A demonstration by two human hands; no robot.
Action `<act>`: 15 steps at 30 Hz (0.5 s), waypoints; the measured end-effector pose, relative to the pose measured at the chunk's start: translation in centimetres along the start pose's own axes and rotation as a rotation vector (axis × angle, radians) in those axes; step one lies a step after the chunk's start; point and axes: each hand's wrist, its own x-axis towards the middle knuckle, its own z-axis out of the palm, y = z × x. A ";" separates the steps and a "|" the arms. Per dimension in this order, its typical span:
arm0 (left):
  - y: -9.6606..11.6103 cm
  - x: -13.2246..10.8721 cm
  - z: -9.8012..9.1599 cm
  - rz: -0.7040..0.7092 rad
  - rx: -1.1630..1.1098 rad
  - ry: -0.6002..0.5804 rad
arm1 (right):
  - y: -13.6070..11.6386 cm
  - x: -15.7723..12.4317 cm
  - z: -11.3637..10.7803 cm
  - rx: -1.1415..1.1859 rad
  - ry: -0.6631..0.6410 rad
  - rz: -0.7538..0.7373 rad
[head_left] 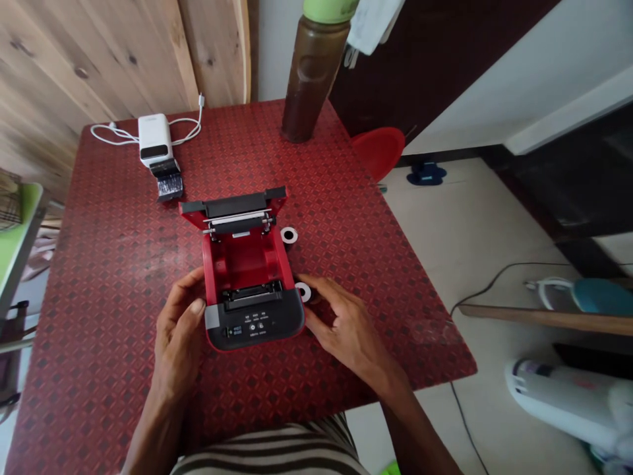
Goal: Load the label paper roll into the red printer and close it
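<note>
A red and black label printer sits on the table with its lid raised. Its red inner bay shows no roll inside. On the front panel are buttons and a small lit display. My left hand grips the printer's left side, thumb on the front corner and fingers along the wall. Along the right side, my right hand has its fingertips against the printer, bent around a small white roll with a dark core. A second white roll stands farther back beside the printer.
A white power bank with a white cable lies at the back left, a dark packet in front of it. At the back stands a tall brown bottle with a green lid. A red stool is beyond the table's right edge.
</note>
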 end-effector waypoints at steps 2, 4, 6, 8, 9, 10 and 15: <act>0.0 0.0 0.0 -0.008 0.006 -0.001 | 0.1 -0.1 -1.0 0.006 -0.033 0.033; 0.1 -0.1 0.0 -0.018 0.009 -0.004 | 0.1 0.1 -2.6 0.037 -0.068 0.076; 0.0 0.0 0.0 -0.020 0.004 -0.006 | 0.3 0.9 -4.1 0.101 -0.076 0.119; 0.0 0.0 -0.1 -0.019 0.001 -0.003 | 0.8 2.5 -5.0 0.148 -0.013 0.143; -0.1 0.0 -0.1 -0.018 0.004 -0.001 | 1.1 3.5 -5.0 0.143 0.027 0.139; -0.1 0.0 -0.1 -0.014 0.010 0.002 | 1.4 4.6 -4.8 0.122 0.062 0.126; -0.2 0.0 -0.3 -0.032 0.007 -0.021 | 2.5 9.5 -1.2 0.041 0.008 -0.001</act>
